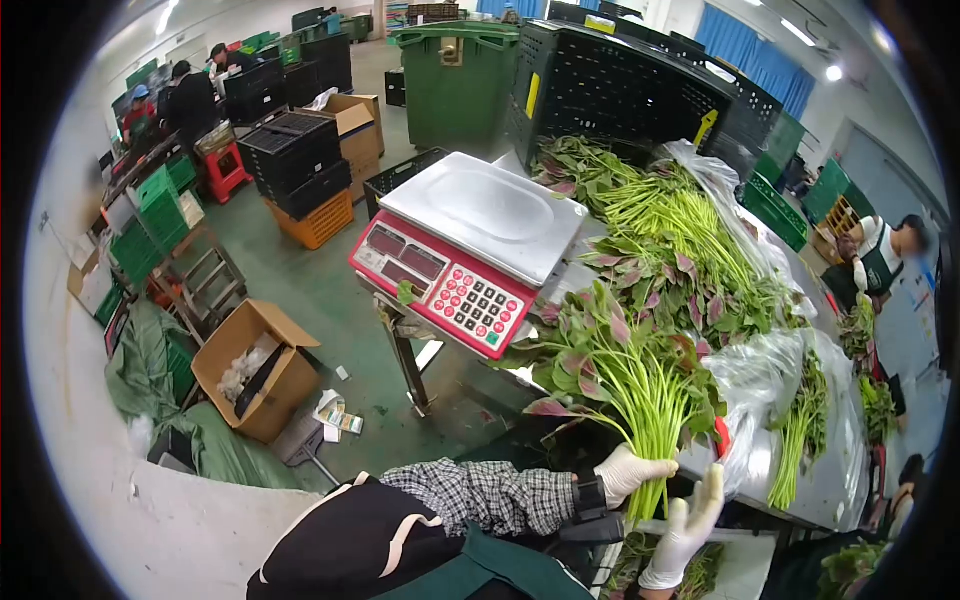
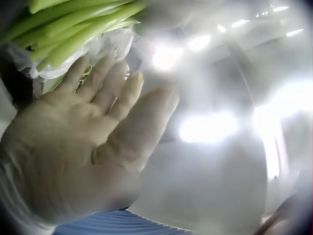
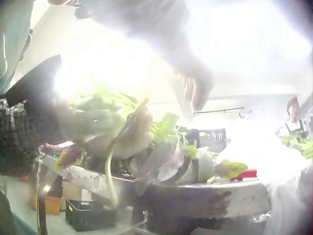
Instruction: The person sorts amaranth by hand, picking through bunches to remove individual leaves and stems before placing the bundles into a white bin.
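The left hand [image 1: 628, 475] clamps its fingers on the leafy bunch [image 1: 652, 400], probably gathering it; right hand [image 1: 690, 535], fingers apart, should next steady it.

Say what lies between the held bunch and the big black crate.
A heap of leafy greens lies between bunch and crate, in the head view.

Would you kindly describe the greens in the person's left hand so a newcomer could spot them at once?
In the head view, find the red scale with the silver tray. Below and to its right is a bunch of greens, leaves up, stems down. Unlike the heap behind it, its stems are in the white-gloved left hand.
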A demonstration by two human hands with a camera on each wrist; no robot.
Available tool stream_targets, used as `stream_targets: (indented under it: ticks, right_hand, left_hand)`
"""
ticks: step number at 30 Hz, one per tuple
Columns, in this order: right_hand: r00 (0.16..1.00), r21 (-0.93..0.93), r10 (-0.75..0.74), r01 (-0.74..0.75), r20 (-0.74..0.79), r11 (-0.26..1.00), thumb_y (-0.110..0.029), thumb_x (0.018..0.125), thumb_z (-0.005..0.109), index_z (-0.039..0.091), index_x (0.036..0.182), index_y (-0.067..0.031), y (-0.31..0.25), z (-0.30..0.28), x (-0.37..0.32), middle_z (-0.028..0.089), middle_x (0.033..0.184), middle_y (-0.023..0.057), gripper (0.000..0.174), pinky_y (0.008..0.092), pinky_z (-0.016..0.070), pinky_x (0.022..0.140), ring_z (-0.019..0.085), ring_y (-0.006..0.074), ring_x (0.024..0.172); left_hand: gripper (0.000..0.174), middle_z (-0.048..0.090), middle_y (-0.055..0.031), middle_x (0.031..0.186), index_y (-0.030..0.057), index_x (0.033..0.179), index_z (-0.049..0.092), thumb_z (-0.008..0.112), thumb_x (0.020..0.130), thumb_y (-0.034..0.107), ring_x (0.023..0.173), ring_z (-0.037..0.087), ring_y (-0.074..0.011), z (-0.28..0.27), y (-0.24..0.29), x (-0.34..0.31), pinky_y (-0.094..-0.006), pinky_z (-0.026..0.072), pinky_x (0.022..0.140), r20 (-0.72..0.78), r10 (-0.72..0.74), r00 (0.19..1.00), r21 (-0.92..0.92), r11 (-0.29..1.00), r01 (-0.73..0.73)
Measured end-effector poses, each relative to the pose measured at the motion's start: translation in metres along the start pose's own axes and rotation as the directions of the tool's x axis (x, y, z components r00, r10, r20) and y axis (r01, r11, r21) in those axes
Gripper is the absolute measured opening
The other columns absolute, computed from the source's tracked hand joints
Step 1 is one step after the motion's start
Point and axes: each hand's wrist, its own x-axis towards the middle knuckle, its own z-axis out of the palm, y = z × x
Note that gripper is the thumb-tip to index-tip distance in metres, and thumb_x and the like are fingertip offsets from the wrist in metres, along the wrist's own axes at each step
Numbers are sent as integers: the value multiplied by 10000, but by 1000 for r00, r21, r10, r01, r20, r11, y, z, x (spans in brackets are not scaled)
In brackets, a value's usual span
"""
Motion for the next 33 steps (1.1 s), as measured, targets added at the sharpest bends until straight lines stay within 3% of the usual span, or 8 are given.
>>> stream_targets:
  ticks: [3,8,14,16,18,23,26,33]
  right_hand:
    - [949,72,135,-161,285,984,21,711,600,211,1395,36,16,13,1,364,1359,160,786,342,279,1049,371,233,1244]
    - [859,25,307,-347,409,937,-67,714,693,333,1310,42,16,24,2,455,1275,162,705,313,372,960,465,220,1155]
    - [897,-277,285,-195,337,941,-101,738,648,468,1201,0,7,20,1,590,1042,207,507,357,457,830,593,312,970]
    - [880,-237,346,-279,325,931,-116,749,653,474,1187,-2,9,19,-3,606,1001,188,486,344,465,803,610,290,920]
    - [881,-177,312,-265,356,948,-108,775,642,470,1183,7,8,18,-1,587,960,83,458,280,451,780,551,134,853]
    - [735,253,499,-647,458,720,-337,954,407,530,1104,18,39,1,8,597,1014,85,404,277,457,802,575,143,901]
    - [644,359,515,-754,566,550,-264,932,460,548,1066,6,76,-4,5,598,1011,99,314,307,454,825,577,158,915]
    - [608,293,505,-768,613,569,-139,854,598,580,940,-37,55,-3,15,541,712,-39,134,170,361,495,443,31,548]
  left_hand:
    - [324,596,1,971,52,1081,574,695,782,81,893,562,-111,-3,-10,0,-264,456,800,48,-2,999,24,1000,0]
    - [354,591,-5,1011,45,1127,557,680,799,101,912,554,-113,-21,-16,3,-270,448,815,64,-41,997,71,997,36]
    - [388,606,-78,1079,32,1146,545,679,789,100,988,578,-192,-31,-6,11,-334,443,905,101,-67,993,-224,971,89]
    - [409,603,-116,1098,12,1170,522,665,798,101,1051,563,-219,-33,5,14,-362,428,949,190,-101,977,-251,956,148]
    - [421,594,-145,1121,0,1185,507,655,803,96,1082,553,-237,-34,6,13,-378,421,966,180,-130,975,-219,961,168]
    - [411,582,-171,1128,-29,1182,503,632,814,98,1063,566,-276,-36,15,7,-433,463,927,202,-260,944,-248,919,306]
    - [426,564,-182,1159,-36,1199,488,617,815,97,1079,558,-286,-36,13,4,-447,452,944,165,-241,956,-267,923,279]
    - [477,548,-168,1199,-27,1238,454,606,795,63,1153,505,-286,-42,16,2,-427,413,993,223,-295,929,-301,886,353]
